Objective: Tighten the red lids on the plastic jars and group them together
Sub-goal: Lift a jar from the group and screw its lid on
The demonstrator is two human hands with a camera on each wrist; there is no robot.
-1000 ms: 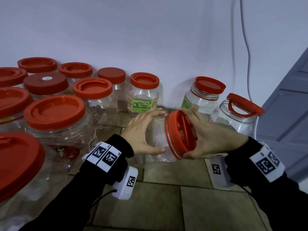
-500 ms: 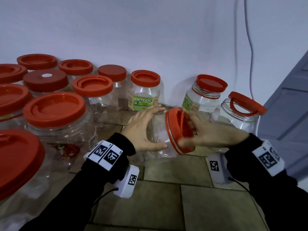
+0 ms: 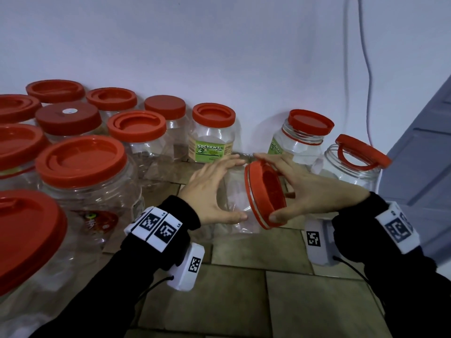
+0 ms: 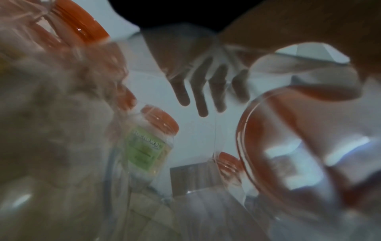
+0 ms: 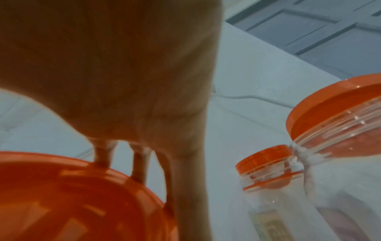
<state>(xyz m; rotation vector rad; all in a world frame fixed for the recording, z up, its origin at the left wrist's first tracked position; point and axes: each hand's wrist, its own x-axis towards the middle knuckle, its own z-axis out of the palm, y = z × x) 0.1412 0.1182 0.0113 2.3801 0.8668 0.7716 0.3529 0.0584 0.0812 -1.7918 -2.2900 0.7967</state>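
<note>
A clear plastic jar (image 3: 233,203) lies on its side above the tiled floor, held between both hands. My left hand (image 3: 238,189) grips its body, fingers over the top and thumb underneath. The jar's red lid (image 3: 264,198) faces right, and my right hand (image 3: 267,187) grips its rim, fingers on top and thumb at the lower edge. In the left wrist view my fingers (image 4: 198,91) show through the jar wall, with the lid (image 4: 268,138) to the right. The right wrist view has the lid (image 5: 72,195) below my palm (image 5: 123,81).
Several red-lidded jars (image 3: 80,162) crowd the left side. A Sochews jar (image 3: 212,137) stands at the wall. Right of it stand a jar with a tilted lid (image 3: 302,137) and one with a loose handled lid (image 3: 353,162). A grey door (image 3: 427,142) closes off the right.
My right hand has shifted its hold round the lid's rim, from wrapped fingers to fingers stretched over the top. The left hand keeps its hold on the jar body.
</note>
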